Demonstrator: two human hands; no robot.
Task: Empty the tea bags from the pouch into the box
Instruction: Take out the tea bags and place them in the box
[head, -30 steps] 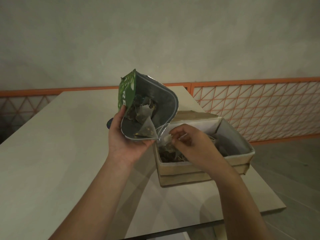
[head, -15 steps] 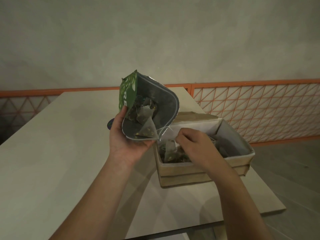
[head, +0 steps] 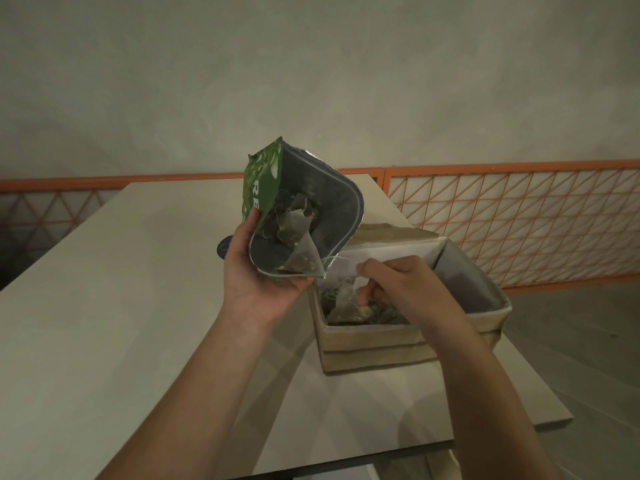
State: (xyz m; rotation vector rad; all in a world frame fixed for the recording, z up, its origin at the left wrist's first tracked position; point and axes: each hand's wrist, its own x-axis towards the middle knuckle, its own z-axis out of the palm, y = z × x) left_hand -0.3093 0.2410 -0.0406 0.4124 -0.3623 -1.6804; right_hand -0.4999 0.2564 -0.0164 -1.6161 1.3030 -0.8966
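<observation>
My left hand [head: 258, 278] grips a green pouch [head: 263, 183] with a grey foil lining, tilted with its open mouth toward me. Several pyramid tea bags [head: 294, 230] lie inside it, and one tea bag [head: 304, 261] sits at the lower lip. To its right stands a tan box [head: 377, 344] with a white lining, holding several tea bags [head: 346, 306] at its near left corner. My right hand [head: 405, 289] hovers over the box's left half, fingers curled, pinching a thin tea bag string that runs up to the pouch's lip.
The box and my hands are over a pale table [head: 104, 306] whose right edge runs just beyond the box. An orange lattice railing [head: 519, 216] stands behind and to the right. A dark round object [head: 223, 249] peeks out behind my left hand.
My right hand has shifted right and lifted slightly over the box. A tea bag it held a second ago now lies in the box. The pouch has stayed in place.
</observation>
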